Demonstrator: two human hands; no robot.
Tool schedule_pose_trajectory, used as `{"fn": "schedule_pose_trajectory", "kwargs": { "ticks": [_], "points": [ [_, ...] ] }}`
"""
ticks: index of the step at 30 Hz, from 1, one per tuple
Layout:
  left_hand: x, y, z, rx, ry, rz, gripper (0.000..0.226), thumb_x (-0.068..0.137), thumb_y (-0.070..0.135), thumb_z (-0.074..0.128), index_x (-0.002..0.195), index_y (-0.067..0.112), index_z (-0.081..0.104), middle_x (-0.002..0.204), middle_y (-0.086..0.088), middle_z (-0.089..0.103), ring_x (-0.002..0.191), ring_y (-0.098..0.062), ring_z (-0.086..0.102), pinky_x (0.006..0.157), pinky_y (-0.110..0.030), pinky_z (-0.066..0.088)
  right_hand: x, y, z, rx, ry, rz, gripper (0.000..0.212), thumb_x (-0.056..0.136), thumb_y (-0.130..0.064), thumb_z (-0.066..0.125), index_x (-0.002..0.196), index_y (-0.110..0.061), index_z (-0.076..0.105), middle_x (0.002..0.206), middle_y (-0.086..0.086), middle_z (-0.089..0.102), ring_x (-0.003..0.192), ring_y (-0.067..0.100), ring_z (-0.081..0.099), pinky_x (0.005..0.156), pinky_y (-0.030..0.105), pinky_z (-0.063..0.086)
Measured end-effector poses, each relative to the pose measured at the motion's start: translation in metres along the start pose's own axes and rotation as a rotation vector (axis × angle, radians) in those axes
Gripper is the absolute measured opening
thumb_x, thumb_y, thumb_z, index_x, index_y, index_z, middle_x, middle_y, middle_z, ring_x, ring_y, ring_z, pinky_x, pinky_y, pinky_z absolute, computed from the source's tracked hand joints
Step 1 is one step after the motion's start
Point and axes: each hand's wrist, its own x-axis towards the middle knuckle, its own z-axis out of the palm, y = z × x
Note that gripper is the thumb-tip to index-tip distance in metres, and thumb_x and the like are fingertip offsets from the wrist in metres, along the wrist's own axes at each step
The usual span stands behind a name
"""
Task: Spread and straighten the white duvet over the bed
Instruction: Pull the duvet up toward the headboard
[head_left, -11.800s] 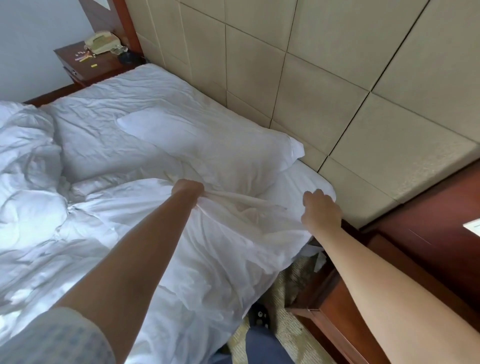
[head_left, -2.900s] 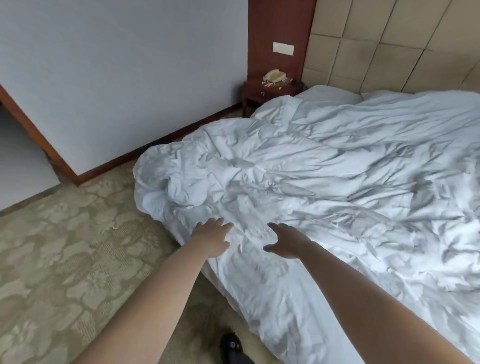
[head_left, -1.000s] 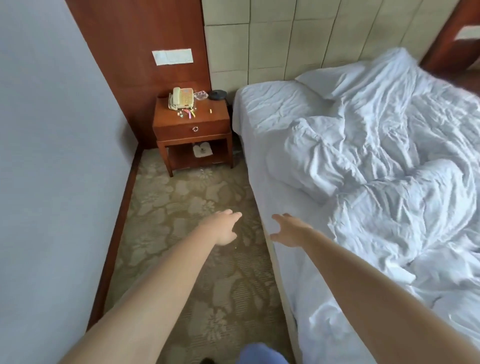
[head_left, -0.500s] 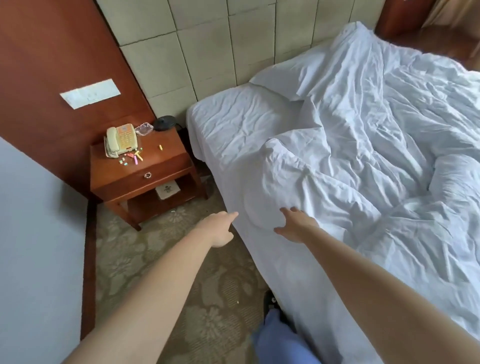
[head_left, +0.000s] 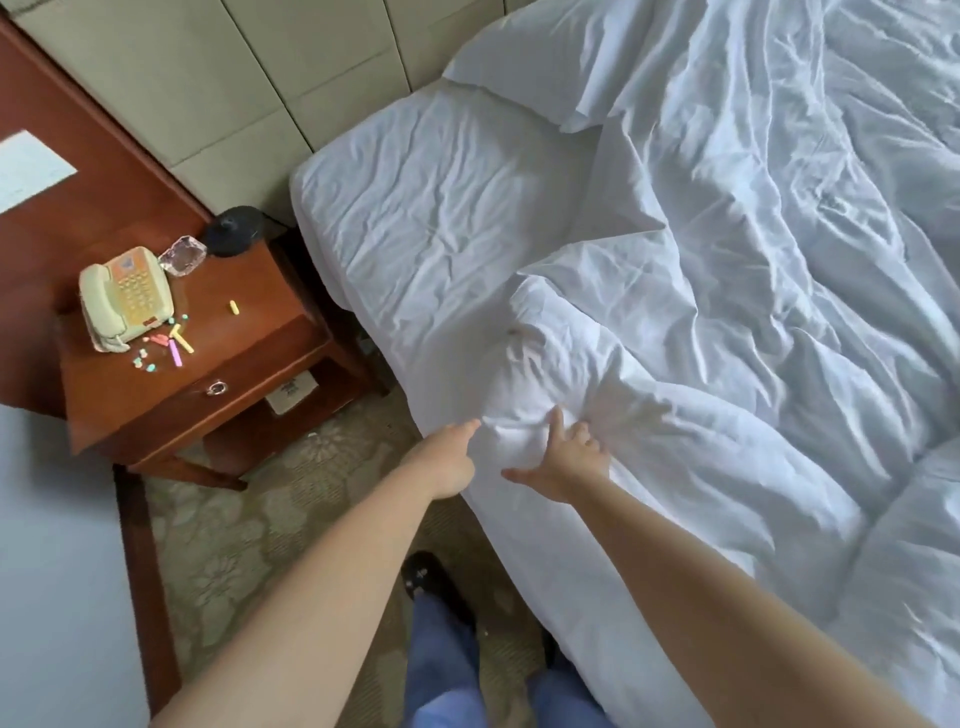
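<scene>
Inspector: State the position of the duvet (head_left: 727, 322).

Observer: It lies rumpled across the bed (head_left: 415, 208), bunched towards the near side. One corner is folded back, leaving a bare stretch of sheet by the headboard (head_left: 218, 78). A pillow (head_left: 530, 67) sits at the head, partly under the duvet's upper edge.

Inspector: The hands?

Observer: Both are at the duvet's near corner at the bedside. The right hand (head_left: 566, 462) is spread wide, fingers straight, lying flat on the fabric. The left hand (head_left: 447, 462) reaches to the same corner, a finger extended and touching the edge. I cannot tell whether its other fingers hold any cloth.

Inspector: Surroundings?

Observer: A wooden nightstand (head_left: 197, 364) stands just beside the bed, against the wall. On it are a cream telephone (head_left: 124, 296), scattered coloured chalk pieces (head_left: 174, 343), a clear glass ashtray (head_left: 182, 254) and a dark round object at the back corner. The floor is patterned carpet (head_left: 249, 530). The person wears blue trousers and a dark shoe (head_left: 426, 577).
</scene>
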Motion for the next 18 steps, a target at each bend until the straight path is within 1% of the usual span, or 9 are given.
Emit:
{"fn": "schedule_pose_trajectory", "kwargs": {
  "ticks": [3,4,6,7,9,11,14,16,18],
  "points": [
    [0.026,-0.02,-0.011,-0.002,-0.013,-0.008,0.066,0.094,0.006,0.036,0.152,0.029,0.014,0.158,0.002,0.018,0.143,-0.021,0.024,0.115,-0.039,0.028,0.027,-0.023,0.018,-0.028,0.017,0.162,0.116,0.069,-0.076,0.055,0.15,-0.017,-0.003,0.15,0.021,0.021,0.134,0.038,0.033,0.112,0.046,0.021],
    [0.034,-0.028,-0.016,-0.01,-0.012,-0.015,0.066,0.094,0.006,0.036,0.152,0.029,0.015,0.158,0.002,0.018,0.143,-0.021,0.023,0.115,-0.039,0.028,0.034,-0.029,0.021,-0.059,0.043,0.209,0.105,0.075,-0.067,0.055,0.149,-0.015,0.002,0.147,0.02,0.026,0.133,0.037,0.034,0.113,0.048,0.018],
    [0.049,-0.04,-0.027,-0.021,-0.014,-0.021,0.065,0.095,0.006,0.035,0.152,0.027,0.015,0.158,0.001,0.017,0.143,-0.02,0.022,0.116,-0.037,0.025,0.044,-0.034,0.022,-0.146,0.118,0.227,0.069,0.087,-0.041,0.049,0.144,-0.013,0.023,0.138,0.015,0.04,0.126,0.032,0.045,0.114,0.049,0.015],
    [0.055,-0.045,-0.032,-0.021,-0.018,-0.022,0.064,0.095,0.005,0.034,0.152,0.026,0.015,0.158,0.0,0.018,0.144,-0.02,0.022,0.117,-0.036,0.025,0.046,-0.034,0.02,-0.159,0.14,0.218,0.051,0.09,-0.029,0.044,0.137,-0.014,0.035,0.132,0.011,0.047,0.12,0.029,0.051,0.113,0.047,0.016],
    [0.066,-0.049,-0.04,-0.022,-0.026,-0.017,0.06,0.097,0.008,0.033,0.152,0.024,0.016,0.158,-0.001,0.019,0.143,-0.021,0.024,0.115,-0.033,0.027,0.045,-0.034,0.011,-0.04,0.199,0.208,0.034,0.091,-0.016,0.039,0.122,-0.017,0.051,0.12,0.007,0.054,0.111,0.027,0.056,0.106,0.04,0.026],
    [0.07,-0.046,-0.049,-0.038,-0.046,-0.002,0.055,0.1,0.014,0.032,0.152,0.024,0.016,0.156,-0.004,0.023,0.139,-0.022,0.031,0.111,-0.032,0.032,0.036,-0.038,-0.006,0.195,0.244,0.209,0.031,0.089,-0.015,0.038,0.113,-0.015,0.057,0.114,0.01,0.056,0.105,0.031,0.056,0.092,0.036,0.036],
    [0.071,-0.034,-0.068,-0.088,-0.116,0.015,0.061,0.098,0.013,0.034,0.152,0.028,0.011,0.154,-0.006,0.027,0.135,-0.024,0.037,0.107,-0.032,0.036,0.017,-0.057,-0.052,0.495,0.324,0.199,0.021,0.092,-0.02,0.038,0.094,-0.008,0.055,0.107,0.016,0.062,0.102,0.034,0.056,0.077,0.033,0.035],
    [0.067,-0.022,-0.089,-0.16,-0.124,0.045,0.066,0.096,0.013,0.039,0.153,0.029,0.008,0.153,-0.007,0.027,0.135,-0.026,0.035,0.11,-0.035,0.035,0.005,-0.076,-0.093,0.611,0.4,0.188,0.026,0.096,-0.024,0.035,0.087,-0.008,0.053,0.106,0.018,0.064,0.102,0.035,0.056,0.079,0.034,0.037],
    [0.057,-0.013,-0.117,-0.258,-0.073,0.057,0.062,0.098,0.02,0.043,0.152,0.025,0.013,0.15,-0.01,0.032,0.132,-0.028,0.038,0.11,-0.037,0.036,-0.007,-0.097,-0.134,0.717,0.485,0.156,0.035,0.098,-0.027,0.034,0.091,-0.004,0.06,0.107,0.019,0.065,0.102,0.036,0.057,0.083,0.035,0.039]
  ]
}}
